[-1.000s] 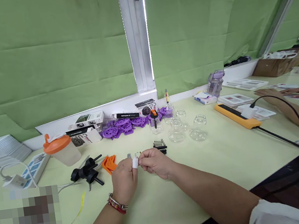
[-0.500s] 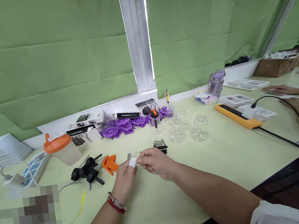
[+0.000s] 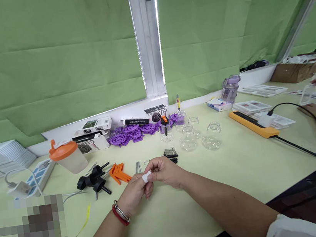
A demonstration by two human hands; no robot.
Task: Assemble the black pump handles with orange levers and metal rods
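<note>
Pinching the white wrap (image 3: pixel 146 176) on the left hand's (image 3: pixel 135 188) thumb, the right hand's (image 3: pixel 165 172) grip looks narrow, above the bench (image 3: pixel 208 189). The wrap seems light and soft, probably best taken by its edge. Whether the left grip holds something small is hidden; I cannot tell.

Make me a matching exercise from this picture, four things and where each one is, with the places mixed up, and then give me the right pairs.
Things
1. white wrap
2. coil springs
3. purple wheels
4. yellow power strip

Places
A. beside the black rods
B. to the right of the clear jars
C. on the left hand's thumb
D. in a heap near the boxes

Right pairs: 1-C, 2-A, 3-D, 4-B
</note>
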